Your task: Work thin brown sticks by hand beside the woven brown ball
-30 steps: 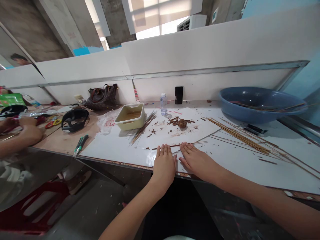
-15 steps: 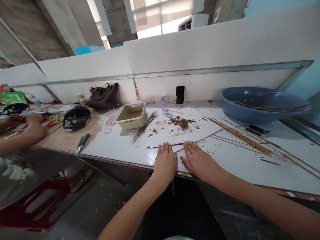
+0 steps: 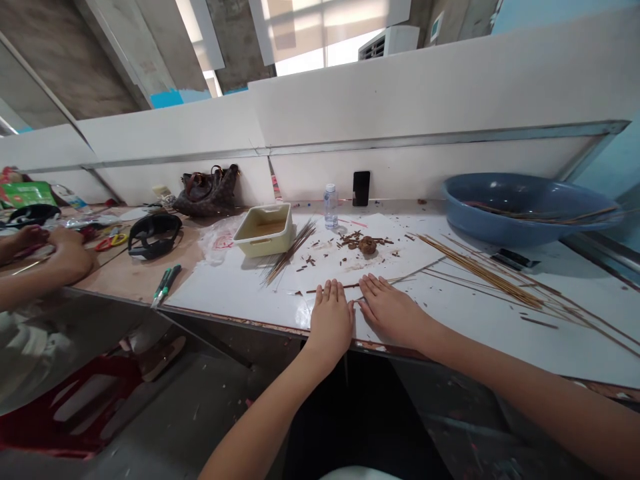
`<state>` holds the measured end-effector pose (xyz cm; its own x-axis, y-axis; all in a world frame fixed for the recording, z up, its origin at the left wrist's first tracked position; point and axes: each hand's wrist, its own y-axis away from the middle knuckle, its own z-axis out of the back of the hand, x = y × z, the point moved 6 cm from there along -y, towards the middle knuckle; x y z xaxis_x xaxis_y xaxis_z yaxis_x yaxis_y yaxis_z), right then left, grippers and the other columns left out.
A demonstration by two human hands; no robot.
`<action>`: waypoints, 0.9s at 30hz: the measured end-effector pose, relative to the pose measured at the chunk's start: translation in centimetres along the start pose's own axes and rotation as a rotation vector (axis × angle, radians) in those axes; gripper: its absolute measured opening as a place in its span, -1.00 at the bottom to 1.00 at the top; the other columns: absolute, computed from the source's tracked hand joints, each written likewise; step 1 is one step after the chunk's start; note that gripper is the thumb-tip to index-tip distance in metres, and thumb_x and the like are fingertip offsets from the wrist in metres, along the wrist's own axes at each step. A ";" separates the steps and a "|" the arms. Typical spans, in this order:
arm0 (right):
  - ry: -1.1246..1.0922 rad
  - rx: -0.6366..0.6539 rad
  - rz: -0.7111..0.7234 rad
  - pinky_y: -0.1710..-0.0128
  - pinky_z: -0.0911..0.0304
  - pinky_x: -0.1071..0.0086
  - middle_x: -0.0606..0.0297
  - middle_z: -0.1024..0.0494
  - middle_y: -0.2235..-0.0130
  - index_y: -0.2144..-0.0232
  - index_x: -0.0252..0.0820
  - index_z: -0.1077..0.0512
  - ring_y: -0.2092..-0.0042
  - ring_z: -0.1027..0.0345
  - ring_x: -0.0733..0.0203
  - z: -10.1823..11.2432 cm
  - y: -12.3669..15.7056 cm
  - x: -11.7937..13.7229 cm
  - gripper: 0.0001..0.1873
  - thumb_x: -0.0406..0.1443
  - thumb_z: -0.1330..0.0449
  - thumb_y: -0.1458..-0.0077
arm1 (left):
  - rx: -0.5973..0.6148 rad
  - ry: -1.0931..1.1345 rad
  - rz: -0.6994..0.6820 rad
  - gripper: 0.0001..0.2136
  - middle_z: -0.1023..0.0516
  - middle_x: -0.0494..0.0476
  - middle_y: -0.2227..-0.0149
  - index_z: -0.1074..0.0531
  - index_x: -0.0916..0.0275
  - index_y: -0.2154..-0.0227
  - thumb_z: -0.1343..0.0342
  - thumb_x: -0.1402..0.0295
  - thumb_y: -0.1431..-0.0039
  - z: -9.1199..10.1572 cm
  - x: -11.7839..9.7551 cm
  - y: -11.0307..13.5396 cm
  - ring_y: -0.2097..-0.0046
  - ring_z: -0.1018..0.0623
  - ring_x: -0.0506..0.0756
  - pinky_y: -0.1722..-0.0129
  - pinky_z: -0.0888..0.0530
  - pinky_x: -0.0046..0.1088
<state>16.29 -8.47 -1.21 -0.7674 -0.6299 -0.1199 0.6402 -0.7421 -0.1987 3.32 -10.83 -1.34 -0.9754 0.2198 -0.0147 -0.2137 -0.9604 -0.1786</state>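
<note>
My left hand point(image 3: 332, 319) lies flat, fingers stretched forward, over a thin brown stick point(image 3: 351, 286) near the table's front edge. Beside it my right hand point(image 3: 387, 303) is also flat, its fingertips on the stick's right part. The stick's left end shows past my left fingers; the stretches beneath both hands are hidden. A thin pale strip runs out from under the hands toward the right. Just beyond them sits a brown clay-like lump point(image 3: 367, 245) with short brown pieces point(image 3: 353, 238) scattered around it.
A yellow tub point(image 3: 265, 245) and thin sticks point(image 3: 290, 253) lie left; a bottle point(image 3: 331, 208) and phone point(image 3: 361, 189) stand behind. Right are a bundle of tan sticks point(image 3: 480, 272) and a blue basin point(image 3: 510, 223). Green-handled pliers point(image 3: 167, 285) and another person's arm point(image 3: 45, 273) are far left.
My right hand has slid forward and slightly left along the table, closer to my left hand. My left hand has moved forward only slightly and stays flat.
</note>
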 end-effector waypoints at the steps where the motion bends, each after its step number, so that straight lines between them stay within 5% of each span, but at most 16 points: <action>1: 0.009 0.000 0.008 -0.49 -0.22 -0.08 -0.35 -0.39 -0.42 -0.41 -0.69 -0.33 -0.49 -0.28 -0.23 0.0 0.1 0.0 -0.33 -0.24 0.13 -0.54 | -0.001 -0.002 -0.003 -0.42 -0.31 0.56 -0.50 -0.28 0.57 -0.47 0.25 0.26 -0.64 0.0 -0.1 0.0 -0.55 -0.30 0.36 -0.57 -0.17 0.05; 14: -0.031 -0.053 -0.017 -0.51 -0.19 -0.07 -0.35 -0.29 -0.48 -0.46 -0.67 -0.26 -0.53 -0.18 -0.21 1.0 1.0 -1.1 -0.30 -0.21 0.08 -0.52 | 0.009 -0.020 0.021 -0.44 -0.33 0.57 -0.48 -0.27 0.59 -0.47 0.21 0.30 -0.63 0.4 -0.5 0.4 -0.54 -0.32 0.36 -0.57 -0.17 0.02; 27: -0.045 -0.150 0.035 -0.49 -0.21 -0.07 -0.34 -0.36 -0.45 -0.45 -0.65 -0.28 -0.51 -0.23 -0.22 -0.9 1.6 -0.1 -0.34 -0.25 0.07 -0.51 | -0.040 -0.007 0.014 -0.45 -0.40 0.58 -0.45 -0.32 0.54 -0.45 0.21 0.29 -0.62 -0.4 -0.5 0.5 -0.52 -0.37 0.37 -0.55 -0.18 0.06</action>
<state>17.38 -9.35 -2.40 -0.7402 -0.6668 -0.0866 0.6513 -0.6790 -0.3388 3.70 -11.39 -1.82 -0.9787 0.2049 -0.0110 -0.1977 -0.9559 -0.2171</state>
